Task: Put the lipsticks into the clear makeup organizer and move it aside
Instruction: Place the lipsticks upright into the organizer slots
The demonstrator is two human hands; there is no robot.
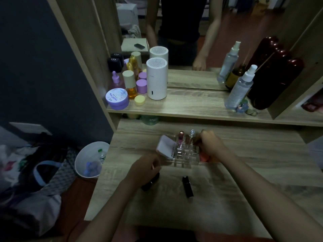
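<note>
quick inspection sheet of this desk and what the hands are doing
surface: wooden desk, dim light
job's things: clear organizer holds two upright tubes at its back; one black lipstick lies loose in front; another dark lipstick sits under the left hand
clutter: pink compact leaning at the organizer's left
hands: left hand on the dark lipstick; right hand at the organizer's right edge, holding something orange, unclear what
cables: nothing seen
surroundings: shelf with jars and bottles, white cylinder, mirror, bin on the floor at left
</note>
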